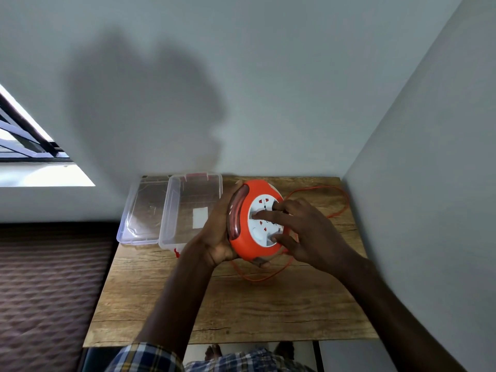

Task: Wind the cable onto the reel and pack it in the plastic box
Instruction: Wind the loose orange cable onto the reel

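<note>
Reel (243, 229) tilted above desk (228, 304), clasped by left hand (217, 234) for steadiness; right hand (308, 232) fingers spread on white face, turning. Cable (341, 202) loose; box (188, 210) open beside.

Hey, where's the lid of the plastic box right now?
In the head view the clear lid lies flat at the table's far left corner, touching the left side of the open plastic box, left of the orange reel.

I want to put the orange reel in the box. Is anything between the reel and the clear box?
Only the left hand, gripping the reel by its side. It sits right between the reel and the plastic box in the head view.
</note>
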Action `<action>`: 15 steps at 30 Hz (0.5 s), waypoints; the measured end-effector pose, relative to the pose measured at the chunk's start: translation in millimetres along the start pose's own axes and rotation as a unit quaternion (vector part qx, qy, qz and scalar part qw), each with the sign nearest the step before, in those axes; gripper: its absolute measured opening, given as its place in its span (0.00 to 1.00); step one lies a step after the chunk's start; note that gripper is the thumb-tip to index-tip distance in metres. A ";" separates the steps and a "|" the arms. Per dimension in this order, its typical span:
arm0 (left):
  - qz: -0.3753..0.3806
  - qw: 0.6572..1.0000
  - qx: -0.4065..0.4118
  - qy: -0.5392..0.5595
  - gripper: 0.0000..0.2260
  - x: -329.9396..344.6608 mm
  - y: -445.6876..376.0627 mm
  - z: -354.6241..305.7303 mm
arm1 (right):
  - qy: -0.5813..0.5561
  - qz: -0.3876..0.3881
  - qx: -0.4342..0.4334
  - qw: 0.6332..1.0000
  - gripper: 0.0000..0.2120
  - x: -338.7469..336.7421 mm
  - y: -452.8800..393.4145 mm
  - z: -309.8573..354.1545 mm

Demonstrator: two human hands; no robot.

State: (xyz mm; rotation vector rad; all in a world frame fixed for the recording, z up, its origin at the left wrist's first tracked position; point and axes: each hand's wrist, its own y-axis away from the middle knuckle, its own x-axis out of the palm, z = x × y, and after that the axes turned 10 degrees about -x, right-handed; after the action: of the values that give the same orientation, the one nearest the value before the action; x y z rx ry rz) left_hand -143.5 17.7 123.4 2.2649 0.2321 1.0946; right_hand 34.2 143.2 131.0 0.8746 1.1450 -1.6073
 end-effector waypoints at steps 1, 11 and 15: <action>-0.003 1.000 -0.001 0.000 0.34 2.0 0.0 0.0 | 0.015 -0.010 0.003 1.000 0.26 -0.7 -0.9 0.2; -0.035 0.999 0.013 -0.002 0.31 9.4 -0.9 -0.1 | -0.282 -0.269 0.357 0.849 0.24 31.4 -12.0 49.8; -0.043 0.998 0.030 -0.016 0.31 8.2 1.2 -1.5 | -0.193 -0.182 0.323 0.908 0.29 21.0 -7.3 49.2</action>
State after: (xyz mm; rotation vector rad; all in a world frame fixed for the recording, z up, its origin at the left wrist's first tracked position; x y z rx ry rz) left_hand -139.5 20.6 130.2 2.3006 0.3518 1.0195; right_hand 19.6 91.2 129.0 0.7095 0.4995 -2.4146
